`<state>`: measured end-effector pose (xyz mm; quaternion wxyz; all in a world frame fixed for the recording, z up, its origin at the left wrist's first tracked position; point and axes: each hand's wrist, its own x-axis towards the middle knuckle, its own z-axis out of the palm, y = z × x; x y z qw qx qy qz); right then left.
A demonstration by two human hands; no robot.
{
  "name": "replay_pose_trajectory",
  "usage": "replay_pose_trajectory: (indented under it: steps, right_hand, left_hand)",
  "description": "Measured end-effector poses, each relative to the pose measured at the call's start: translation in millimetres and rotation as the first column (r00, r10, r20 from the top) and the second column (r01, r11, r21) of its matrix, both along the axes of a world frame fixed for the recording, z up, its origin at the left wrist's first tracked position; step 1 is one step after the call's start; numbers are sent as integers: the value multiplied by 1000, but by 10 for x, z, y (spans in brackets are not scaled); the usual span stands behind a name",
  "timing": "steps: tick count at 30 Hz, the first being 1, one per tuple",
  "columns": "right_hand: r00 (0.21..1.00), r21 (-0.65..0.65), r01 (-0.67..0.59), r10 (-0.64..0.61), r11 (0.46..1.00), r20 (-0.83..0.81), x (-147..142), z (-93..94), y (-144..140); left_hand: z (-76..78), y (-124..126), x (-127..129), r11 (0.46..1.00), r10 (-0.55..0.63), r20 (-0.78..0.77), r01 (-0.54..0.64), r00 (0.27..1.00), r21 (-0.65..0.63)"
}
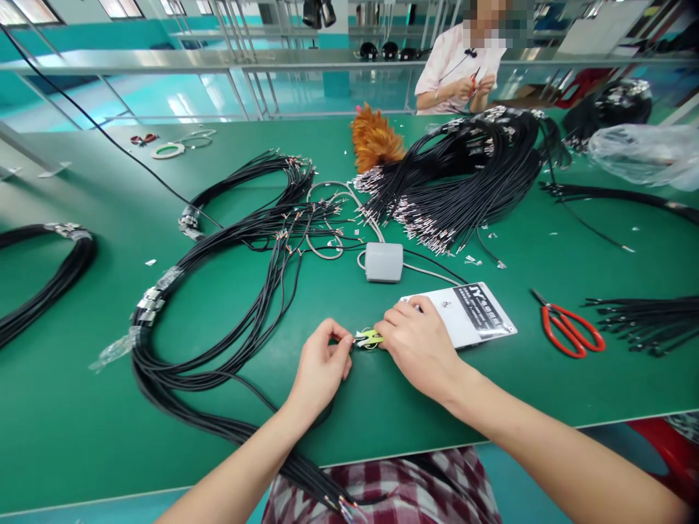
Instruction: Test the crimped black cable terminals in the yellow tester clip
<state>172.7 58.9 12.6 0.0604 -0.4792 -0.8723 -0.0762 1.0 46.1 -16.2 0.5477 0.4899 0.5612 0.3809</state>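
Note:
My left hand (pixel 322 364) and my right hand (pixel 420 342) meet over the green table (pixel 65 422) near its front edge. Together they pinch a small yellow-green connector piece (pixel 369 338) with thin wire ends, held between the fingertips of both hands. A black cable runs from under my left hand toward a big loop of black cables (pixel 180 320) on my left. My right hand rests partly on a white card with a black label (pixel 470 313).
A grey pedal box (pixel 384 262) sits just beyond my hands. Red scissors (pixel 571 331) lie to the right, beside another black cable bunch (pixel 649 324). A large pile of terminated black wires (pixel 459 182) and an orange feather duster (pixel 374 138) lie farther back. A person (pixel 459 69) works across the table.

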Motion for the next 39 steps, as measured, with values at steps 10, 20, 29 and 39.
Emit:
replay_pose_trajectory:
  steps: [10,20,29,39]
  right_hand:
    - [992,-20,10,-12,1000,-128,59,83,-90]
    - [816,197,267,-112,943,-567,573,-220,-766]
    - [824,253,344,-162,904,-543,505,-314,-752]
    - [797,260,100,79,960,-599,296,-390,-987]
  left_hand:
    - [10,25,24,1000,-18,-54,17,998,-4]
    - [-8,48,11,1000,-12,-11,11,1000,-27]
    - [19,-3,-135,998,44,52,-42,998,-49]
    - [285,-90,-300,977,40,401,47,915,-206]
